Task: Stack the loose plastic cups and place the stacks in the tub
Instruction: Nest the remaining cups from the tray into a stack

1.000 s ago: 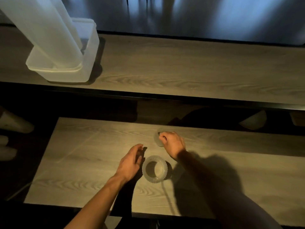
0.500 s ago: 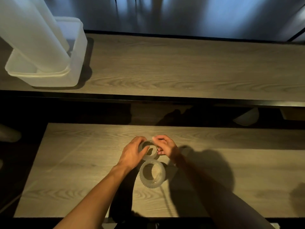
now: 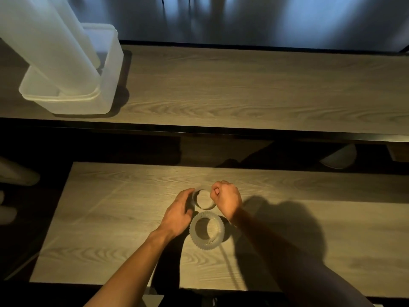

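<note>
A clear ribbed plastic cup (image 3: 207,233) stands upright on the near wooden table (image 3: 110,229). Just beyond it is a second clear cup (image 3: 204,199), mouth up, held between both hands. My left hand (image 3: 180,212) curls round its left side. My right hand (image 3: 226,199) pinches its right rim with curled fingers. At the far left, on the far table, stands a translucent tub (image 3: 88,100) holding tall stacks of cups (image 3: 47,41) that lean toward the camera.
A dark gap separates the near table from the far table (image 3: 243,89). Pale objects lie low in the shadow at the left edge (image 3: 15,173) and at the right (image 3: 338,157). My arms cast a wide shadow to the right.
My right hand brought the second cup upright from the table. My left hand moved forward from beside the standing cup and took hold of its left side. The view shifted slightly.
</note>
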A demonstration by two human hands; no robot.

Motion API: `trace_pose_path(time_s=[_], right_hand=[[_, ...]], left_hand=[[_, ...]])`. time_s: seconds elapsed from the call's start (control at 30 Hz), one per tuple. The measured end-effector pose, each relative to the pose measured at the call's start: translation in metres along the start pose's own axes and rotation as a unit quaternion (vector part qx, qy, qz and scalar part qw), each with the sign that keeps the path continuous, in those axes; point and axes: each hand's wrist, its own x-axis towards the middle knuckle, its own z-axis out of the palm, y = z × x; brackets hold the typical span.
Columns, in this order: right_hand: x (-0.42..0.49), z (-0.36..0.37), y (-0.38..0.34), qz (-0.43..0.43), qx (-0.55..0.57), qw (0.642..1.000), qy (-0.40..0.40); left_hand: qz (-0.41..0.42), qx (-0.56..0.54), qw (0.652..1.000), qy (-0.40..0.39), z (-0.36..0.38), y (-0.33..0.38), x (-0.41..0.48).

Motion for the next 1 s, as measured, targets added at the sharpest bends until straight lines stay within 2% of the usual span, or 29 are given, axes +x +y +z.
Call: trace_pose_path(time_s=[0.1, 0.23, 0.33, 0.47, 0.6, 0.67, 0.77, 0.83, 1.0], right_hand=[[-0.002, 0.004, -0.002, 0.031, 0.004, 1.000, -0.001], [-0.010, -0.005, -0.001, 0.033, 0.017, 0.999, 0.030], [-0.027, -0.013, 0.012, -0.056, 0.054, 0.995, 0.055], [-0.045, -0.009, 0.031, -0.209, 0.101, 0.973, -0.013], [-0.062, 0.003, 0.039, -0.309, 0.110, 0.945, 0.005], [-0.073, 0.008, 0.042, -0.297, 0.142, 0.944, -0.017], [-0.089, 0.004, 0.039, -0.219, 0.204, 0.949, -0.099], [-0.093, -0.013, 0.029, -0.190, 0.206, 0.950, -0.138], [-0.090, -0.073, -0.008, -0.155, 0.185, 0.959, -0.147]], left_hand=[[-0.028, 0.000, 0.999, 0.015, 0.000, -0.013, -0.010], [-0.012, 0.024, 0.999, 0.028, -0.003, -0.020, -0.023], [0.017, 0.055, 0.998, 0.009, 0.002, -0.024, -0.032], [0.042, 0.036, 0.998, -0.028, 0.011, -0.023, -0.042], [0.038, 0.000, 0.999, -0.018, 0.026, -0.020, -0.053], [0.032, -0.013, 0.999, -0.004, 0.032, -0.017, -0.059], [0.042, -0.019, 0.999, 0.020, 0.037, -0.008, -0.067], [0.055, -0.023, 0.998, 0.037, 0.035, 0.003, -0.075], [0.093, -0.031, 0.990, 0.098, 0.013, 0.038, -0.081]])
